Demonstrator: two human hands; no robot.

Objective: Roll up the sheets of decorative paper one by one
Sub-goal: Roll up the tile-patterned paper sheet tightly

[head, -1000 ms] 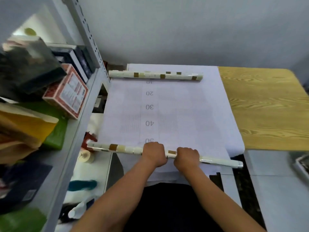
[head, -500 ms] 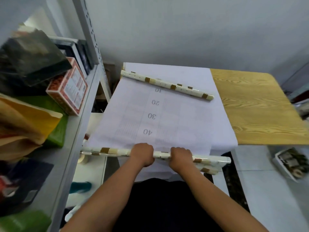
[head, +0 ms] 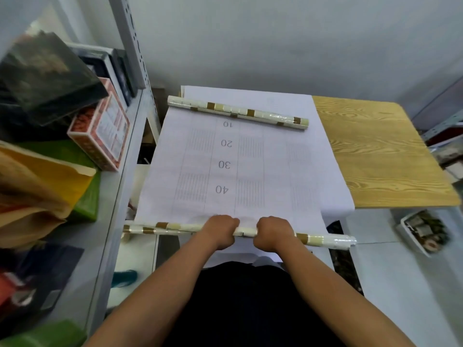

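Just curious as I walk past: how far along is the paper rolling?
Partly done. The near roll is already wound, and both the left hand and right hand grip it. The flat stretch of the sheet, numbered 10 to 40, is left to roll. The far roll lies at its other end, untouched.

The sheet (head: 233,169) is white with grey grid lines and numbers. Both rolls (head: 238,112) show cream tiles with brown squares. The tabletop (head: 375,156) is yellow woodgrain.
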